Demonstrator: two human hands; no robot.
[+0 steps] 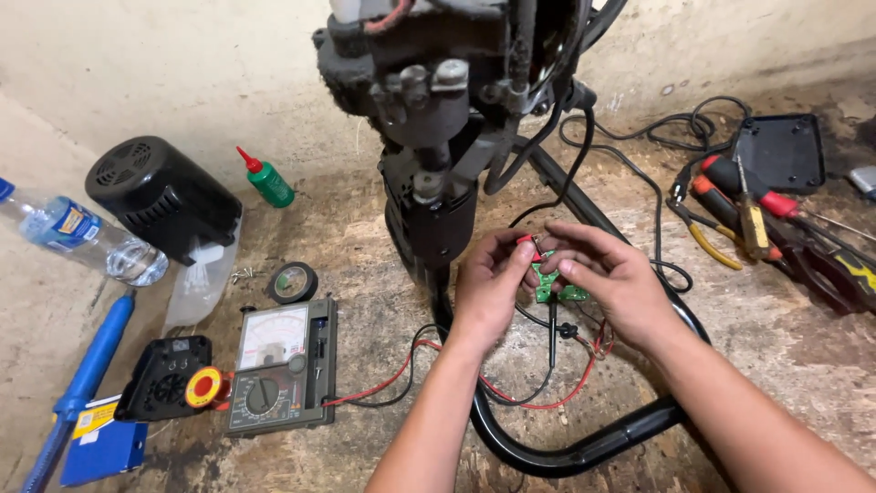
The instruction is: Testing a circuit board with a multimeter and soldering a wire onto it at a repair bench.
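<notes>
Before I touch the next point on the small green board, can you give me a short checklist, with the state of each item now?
1. Green circuit board held firmly by left hand and right hand: ok.
2. Red probe tip at the left fingers, contact on board: cannot tell.
3. Black probe hangs below the board, not held: not ok.
4. Red and black leads run to the analog multimeter: ok.
5. Meter needle reading: cannot tell.
6. Screwdrivers and pliers lie apart at right: ok.

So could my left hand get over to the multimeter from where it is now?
Probably yes. The left hand is busy holding the green circuit board, but the multimeter lies open on the floor to its left, with only loose probe leads between.
</notes>
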